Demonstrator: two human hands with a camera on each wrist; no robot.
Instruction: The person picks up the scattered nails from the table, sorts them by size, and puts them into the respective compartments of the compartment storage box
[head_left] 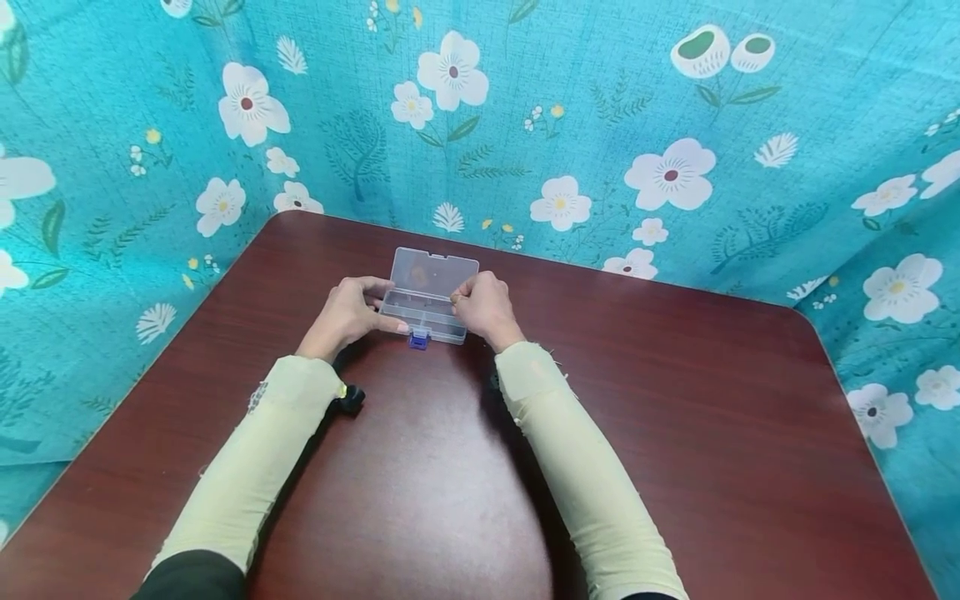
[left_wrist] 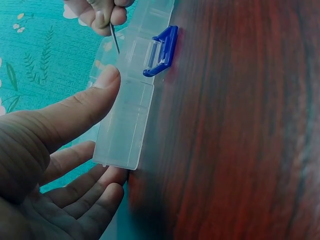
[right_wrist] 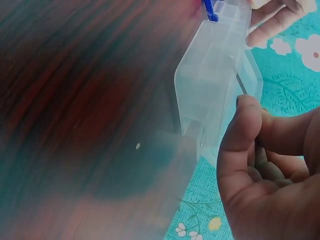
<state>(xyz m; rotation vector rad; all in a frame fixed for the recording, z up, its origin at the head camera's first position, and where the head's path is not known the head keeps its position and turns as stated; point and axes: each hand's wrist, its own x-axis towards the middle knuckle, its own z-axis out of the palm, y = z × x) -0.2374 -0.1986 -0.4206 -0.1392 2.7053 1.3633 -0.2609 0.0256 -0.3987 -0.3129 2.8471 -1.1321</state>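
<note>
A clear plastic compartment box (head_left: 447, 337) lies on the table with its hinged lid (head_left: 435, 273) raised at the back. On its front hangs a blue latch (head_left: 418, 340), swung down. My left hand (head_left: 348, 308) grips the box's left end, the thumb along the front and the fingers spread behind and below, as the left wrist view shows. Over the right part of the box, my right hand (head_left: 484, 307) pinches a thin dark metal pin (right_wrist: 241, 82) between thumb and forefinger. Its tip points down toward the compartments; the upper end is hidden in the fingers.
The dark red-brown wooden table (head_left: 675, 417) has rounded far corners. Behind it and along the sides hangs a turquoise flowered cloth (head_left: 570, 142), close to the table's far edge. A tiny pale speck (right_wrist: 138, 146) shows on the tabletop in the right wrist view.
</note>
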